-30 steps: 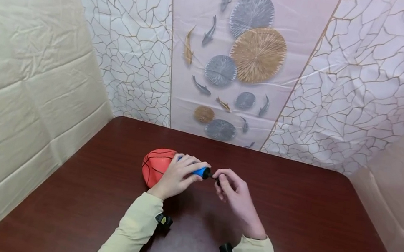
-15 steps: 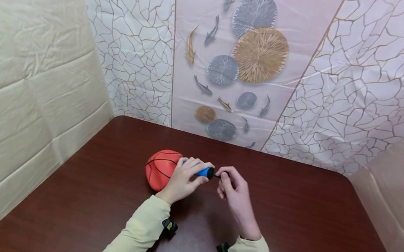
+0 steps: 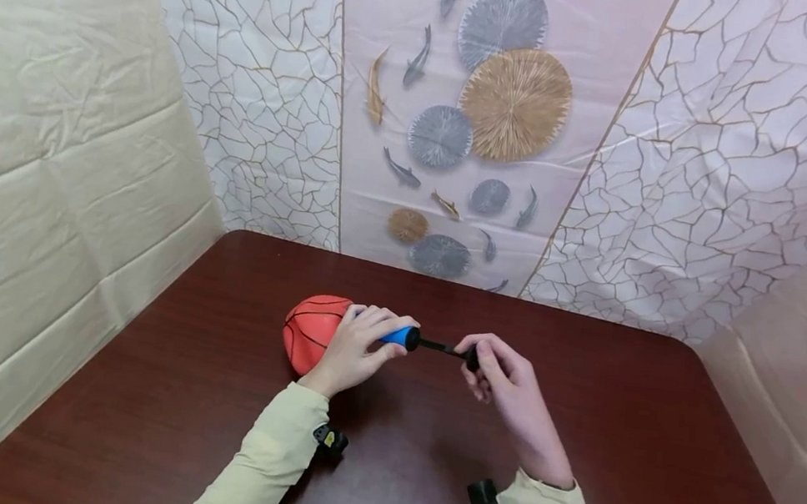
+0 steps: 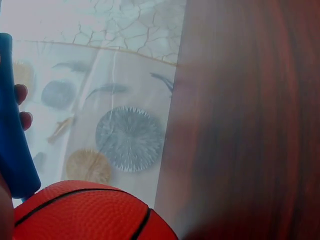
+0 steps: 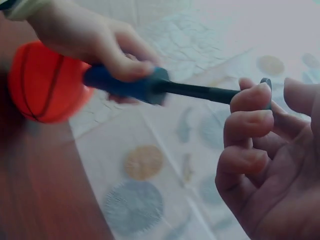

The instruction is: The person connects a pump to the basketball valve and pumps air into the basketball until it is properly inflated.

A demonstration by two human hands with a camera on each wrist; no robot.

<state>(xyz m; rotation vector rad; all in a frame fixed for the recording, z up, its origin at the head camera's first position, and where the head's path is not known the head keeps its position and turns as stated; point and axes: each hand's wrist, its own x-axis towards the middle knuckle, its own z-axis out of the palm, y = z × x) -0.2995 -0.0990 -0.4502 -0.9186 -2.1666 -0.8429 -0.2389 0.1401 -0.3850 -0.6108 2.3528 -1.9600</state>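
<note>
My left hand [image 3: 357, 347] grips the blue barrel of a hand pump [image 3: 401, 337], fingers curled over the top and thumb below. The barrel's far end meets an orange-red toy basketball [image 3: 312, 333], which looks a bit out of round. In the left wrist view the blue pump [image 4: 14, 130] points down at the ball [image 4: 95, 212]. My right hand [image 3: 508, 383] holds the black handle at the end of the pump's rod, with fingers hooked round it in the right wrist view. The black rod [image 5: 200, 91] stands well out of the barrel between both hands.
A dark reddish-brown table [image 3: 636, 449] lies under the hands. Behind it hangs a cloth [image 3: 448, 199] printed with fish and round leaves, and beige fabric [image 3: 64, 185] covers the left side. Each wrist wears a small black camera [image 3: 483, 495].
The right hand has pulled the handle away to the right, and much more of the black rod shows. The left hand and ball shifted slightly right, then back left.
</note>
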